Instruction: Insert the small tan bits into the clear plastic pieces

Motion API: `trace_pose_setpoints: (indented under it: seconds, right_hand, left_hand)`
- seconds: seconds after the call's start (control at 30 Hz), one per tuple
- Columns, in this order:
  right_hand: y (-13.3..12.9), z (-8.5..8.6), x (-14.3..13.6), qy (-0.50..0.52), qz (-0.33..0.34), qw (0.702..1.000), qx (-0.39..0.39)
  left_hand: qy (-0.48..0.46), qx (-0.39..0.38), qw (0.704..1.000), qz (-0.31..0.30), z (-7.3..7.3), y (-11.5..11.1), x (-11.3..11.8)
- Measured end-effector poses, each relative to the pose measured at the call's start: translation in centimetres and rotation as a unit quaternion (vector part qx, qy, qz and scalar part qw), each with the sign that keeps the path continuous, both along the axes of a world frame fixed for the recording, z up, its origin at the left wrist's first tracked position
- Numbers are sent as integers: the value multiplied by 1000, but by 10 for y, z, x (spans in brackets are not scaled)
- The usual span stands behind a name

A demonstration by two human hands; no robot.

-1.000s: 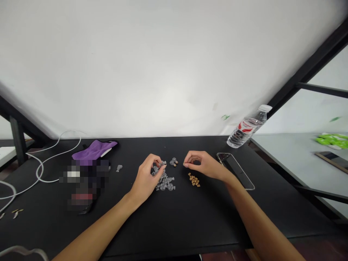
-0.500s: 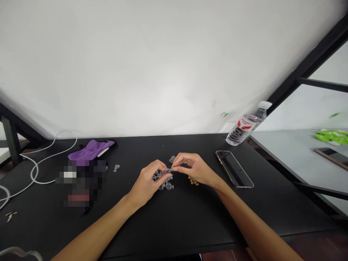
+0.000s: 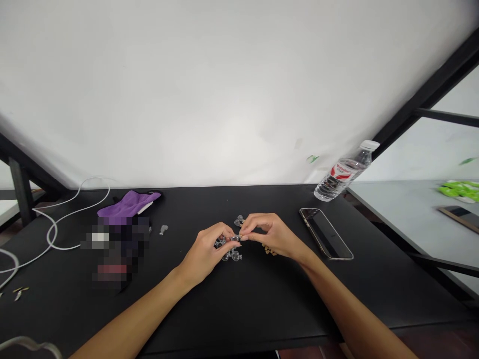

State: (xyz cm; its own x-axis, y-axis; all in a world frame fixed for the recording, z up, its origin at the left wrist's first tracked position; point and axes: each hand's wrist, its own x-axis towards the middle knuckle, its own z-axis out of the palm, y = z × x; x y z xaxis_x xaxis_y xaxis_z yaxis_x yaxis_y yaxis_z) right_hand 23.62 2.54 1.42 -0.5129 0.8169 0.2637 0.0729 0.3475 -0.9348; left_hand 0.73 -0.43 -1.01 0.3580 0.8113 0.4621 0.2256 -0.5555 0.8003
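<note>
On the black table point(image 3: 239, 304) my left hand point(image 3: 207, 252) pinches a tiny clear glass bottle point(image 3: 234, 238) above a small heap of the same bottles point(image 3: 232, 255). My right hand point(image 3: 267, 234) meets it fingertip to fingertip and pinches something small at the bottle's neck; I cannot tell what it is. A few tan corks point(image 3: 270, 251) show just under my right hand. Two more small bottles point(image 3: 238, 220) lie just behind the hands.
A smartphone point(image 3: 325, 233) lies to the right, with a plastic water bottle point(image 3: 344, 172) on its side behind it. At the left are a purple cloth point(image 3: 127, 205), a white cable point(image 3: 52, 224), a lone small bottle point(image 3: 162, 230) and a blurred dark object point(image 3: 114, 249).
My right hand moved left from beside the cork pile to meet my left hand. Both hands now pinch at the same small bottle over the heap.
</note>
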Motion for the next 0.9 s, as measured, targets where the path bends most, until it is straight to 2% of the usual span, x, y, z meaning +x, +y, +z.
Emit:
trace_pose_setpoints:
  seconds: [0.3,0.57,0.67,0.9]
  right_hand:
    - [-4,4,0,-56,3,995,83]
    - [-7,8,-2,-72,-2,992,103]
    - [-6,5,-3,-59,-12,995,75]
    - [-2,-8,-5,12,-21,999,-44]
  left_hand:
    - [24,-7,1000,-15,1,0,-1]
    - [58,23,998,-14,-1,-1,-3]
    - [54,32,998,-9,-1,-1,-3]
    - [26,58,998,3,-2,-1,-2]
